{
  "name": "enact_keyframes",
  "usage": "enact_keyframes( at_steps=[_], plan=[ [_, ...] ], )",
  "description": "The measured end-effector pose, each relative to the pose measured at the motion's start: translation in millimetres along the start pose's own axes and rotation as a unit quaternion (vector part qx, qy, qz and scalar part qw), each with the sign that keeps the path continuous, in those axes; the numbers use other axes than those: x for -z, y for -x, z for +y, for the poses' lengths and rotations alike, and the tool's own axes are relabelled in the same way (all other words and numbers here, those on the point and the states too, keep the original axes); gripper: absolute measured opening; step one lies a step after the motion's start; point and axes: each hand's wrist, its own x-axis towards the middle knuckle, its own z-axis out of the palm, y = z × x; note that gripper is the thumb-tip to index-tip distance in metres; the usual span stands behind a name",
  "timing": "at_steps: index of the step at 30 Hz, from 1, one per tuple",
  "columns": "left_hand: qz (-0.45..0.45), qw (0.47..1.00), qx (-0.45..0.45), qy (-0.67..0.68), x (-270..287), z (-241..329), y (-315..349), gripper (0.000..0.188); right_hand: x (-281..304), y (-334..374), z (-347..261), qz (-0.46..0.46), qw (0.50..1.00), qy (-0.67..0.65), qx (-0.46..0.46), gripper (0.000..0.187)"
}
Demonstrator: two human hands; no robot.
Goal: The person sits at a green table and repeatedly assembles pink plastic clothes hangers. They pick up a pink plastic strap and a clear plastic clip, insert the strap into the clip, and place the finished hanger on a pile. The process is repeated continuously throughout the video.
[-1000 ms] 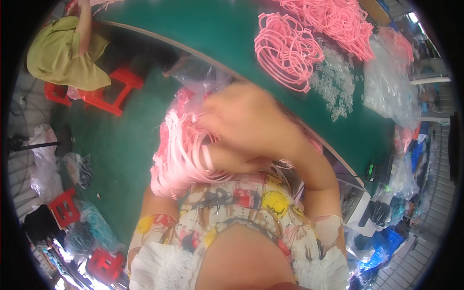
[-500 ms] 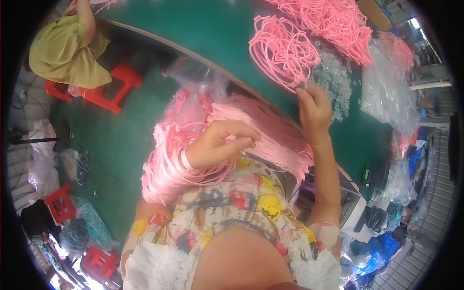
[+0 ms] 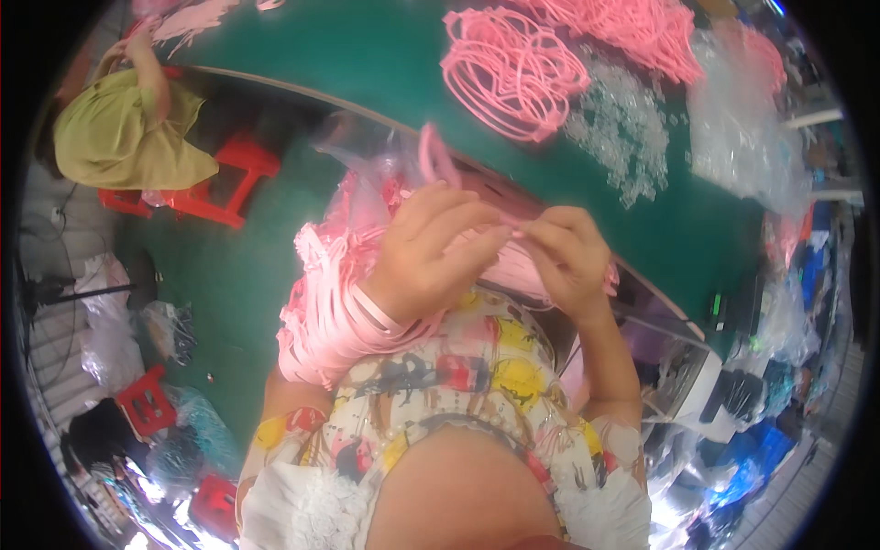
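1. See green desk (image 3: 367, 64) across top and right.
2. See bundle of pink bands (image 3: 335, 316) looped around left forearm (image 3: 298, 390).
3. Note heap of pink bands (image 3: 632, 37) on desk, cut off at view's top.
4. Note coil of pink bands (image 3: 513, 73) on desk, just beside scattered clear pieces (image 3: 623, 128).
5. Log left grip (image 3: 431, 247), closed to a pinch on pink strand (image 3: 513, 225).
6. Log right grip (image 3: 573, 257), pinching same strand just beside left fingertips.
7. Place pink strand between both grips, near desk edge. See blurred pink loop (image 3: 437, 156) beyond left grip; can't tell if same strand.
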Motion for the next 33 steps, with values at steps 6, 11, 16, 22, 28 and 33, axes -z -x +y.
enact_keyframes(
  at_steps=[6,11,16,22,28,33],
  plan=[
    [-0.184,0.98,0.026,0.073,-13.9,7.4,19.0,0.032,2.0,59.5,-0.9,-0.022,0.963,-0.174,-0.206,0.022],
    [-0.216,0.968,0.052,0.117,-10.3,6.1,15.7,0.025,47.6,161.1,52.2,-0.011,0.926,0.069,-0.37,0.019],
    [-0.243,0.954,0.064,0.161,-26.1,12.8,14.9,0.016,51.5,204.8,52.9,-0.053,0.92,0.244,-0.303,0.02],
    [-0.299,0.93,0.054,0.207,-36.6,21.5,7.6,0.015,47.1,208.0,61.3,-0.026,0.9,0.23,-0.369,0.022],
    [-0.321,0.917,0.053,0.232,-43.0,20.1,11.8,0.014,50.7,199.1,65.2,-0.074,0.895,0.249,-0.362,0.014],
    [-0.312,0.91,0.064,0.264,-44.4,17.4,14.0,0.012,54.1,202.8,71.5,-0.048,0.9,0.163,-0.401,0.012]
  ],
)
